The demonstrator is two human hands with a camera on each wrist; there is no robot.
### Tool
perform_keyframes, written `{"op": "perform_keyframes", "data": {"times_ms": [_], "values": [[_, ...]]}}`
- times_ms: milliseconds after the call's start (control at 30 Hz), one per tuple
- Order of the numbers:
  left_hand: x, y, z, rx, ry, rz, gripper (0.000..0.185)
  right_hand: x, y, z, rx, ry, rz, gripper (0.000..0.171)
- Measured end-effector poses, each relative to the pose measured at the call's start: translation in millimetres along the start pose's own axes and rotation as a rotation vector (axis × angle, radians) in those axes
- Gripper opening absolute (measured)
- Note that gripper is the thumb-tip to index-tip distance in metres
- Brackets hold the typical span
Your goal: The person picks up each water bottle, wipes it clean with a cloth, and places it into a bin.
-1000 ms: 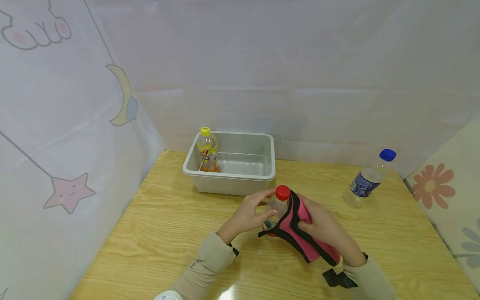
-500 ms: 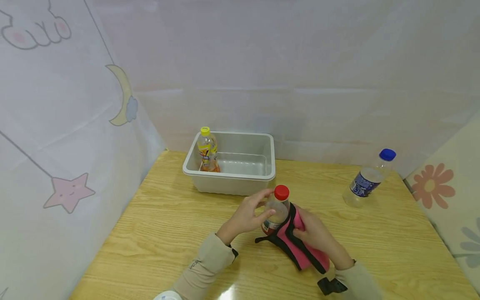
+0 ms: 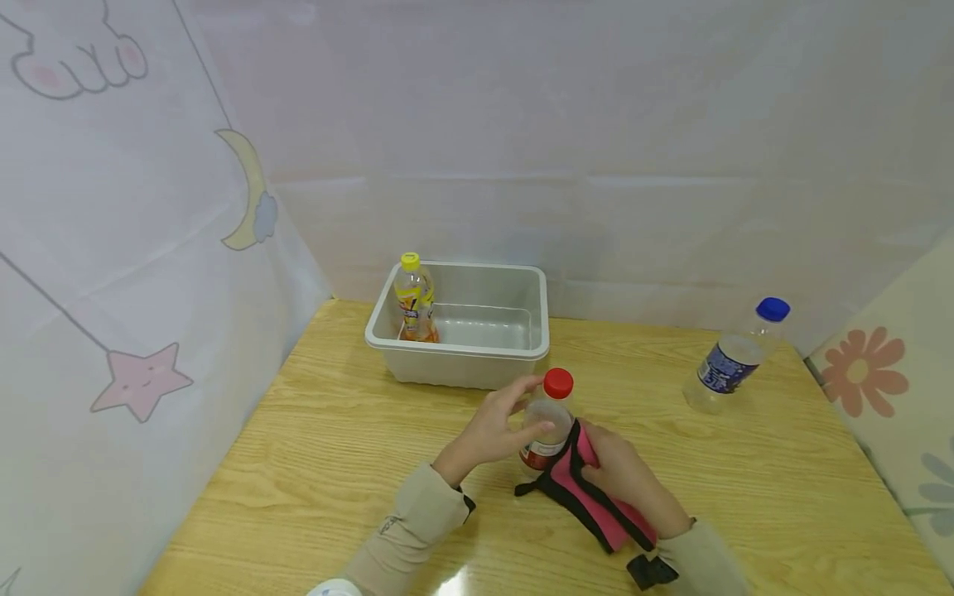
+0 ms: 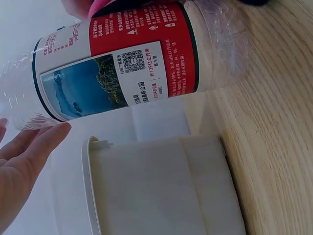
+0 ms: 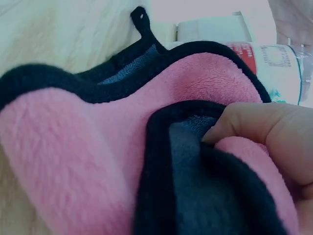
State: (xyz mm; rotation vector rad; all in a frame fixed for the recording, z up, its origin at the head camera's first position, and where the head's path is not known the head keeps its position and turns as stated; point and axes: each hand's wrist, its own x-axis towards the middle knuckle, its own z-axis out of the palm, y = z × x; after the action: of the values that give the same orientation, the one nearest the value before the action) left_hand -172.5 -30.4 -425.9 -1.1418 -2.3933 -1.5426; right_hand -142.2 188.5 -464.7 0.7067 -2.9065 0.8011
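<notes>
Near the bench's front edge, the left hand (image 3: 492, 426) holds the upright clear red-capped plastic bottle (image 3: 549, 418); right beside it, the right hand (image 3: 622, 480) grips the pink black-edged fleece sleeve (image 3: 592, 497) around its lower part.

1. A tub (image 3: 537, 343) is set at the back of the counter (image 3: 335, 447), left of centre.
2. A bottle (image 3: 414, 298) is stood in the tub's left corner.
3. A second bottle (image 3: 547, 422) is placed before the tub, between the left hand (image 3: 495, 426) and the right hand (image 3: 622, 476).
4. A cloth (image 3: 589, 497) is pressed against that bottle's right side.
5. A third bottle (image 3: 734, 356) is stood well apart at the right rear.
</notes>
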Motion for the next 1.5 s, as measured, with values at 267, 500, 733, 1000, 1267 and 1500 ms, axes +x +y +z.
{"op": "perform_keyframes", "data": {"times_ms": [267, 500, 733, 1000, 1267, 1500], "values": [[2.8, 1.8, -0.9, 0.015, -0.013, -0.008, 0.053, -3.0, 6.0, -2.5, 0.028, -0.02, 0.03, 0.062], [2.3, 1.0, -1.5, 0.053, 0.013, 0.03, 0.052, -5.3, 5.6, -18.4, 0.036, 0.022, -0.008, 0.067], [0.3, -1.1, -2.5, 0.102, 0.05, 0.067, 0.051, -7.3, 0.7, -35.4, 0.062, 0.104, -0.066, 0.071], [0.2, -1.6, -3.5, 0.097, 0.029, 0.088, 0.053, -5.9, -6.1, -54.8, 0.039, 0.146, -0.113, 0.07], [0.1, -2.6, -4.0, 0.08, 0.038, 0.118, 0.053, 1.1, -10.8, -65.0, 0.07, 0.185, -0.164, 0.073], [-0.2, -4.0, -5.6, 0.131, 0.055, 0.14, 0.048, 6.8, -19.1, -67.2, 0.047, 0.196, -0.183, 0.072]]}}
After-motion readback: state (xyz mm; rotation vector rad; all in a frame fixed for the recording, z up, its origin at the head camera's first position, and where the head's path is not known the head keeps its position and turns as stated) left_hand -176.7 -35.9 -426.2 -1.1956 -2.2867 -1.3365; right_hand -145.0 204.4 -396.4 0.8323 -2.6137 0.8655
